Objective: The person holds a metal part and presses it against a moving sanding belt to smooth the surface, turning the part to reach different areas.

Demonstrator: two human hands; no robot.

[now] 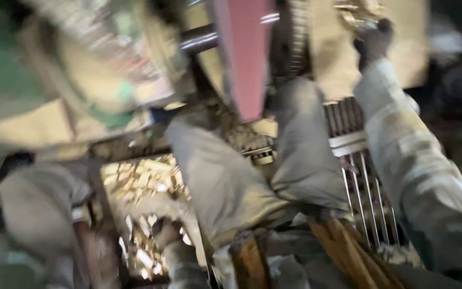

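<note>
Right hand point(372, 40), dark-gloved on a striped sleeve, was raised and closed around a blurred golden-brown clump point(356, 13). Left hand's state: cannot tell, heavy motion blur.

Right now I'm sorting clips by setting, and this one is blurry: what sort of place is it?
Probably a rough workshop or processing shed. A metal grate of parallel bars lies underfoot, pale chips or scraps are heaped in an opening, and the right hand reaches up to a machine part. Blur hides the rest.

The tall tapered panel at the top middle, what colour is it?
Pinkish red. The tapered panel shows in the head view, though motion blur softens it.
</note>
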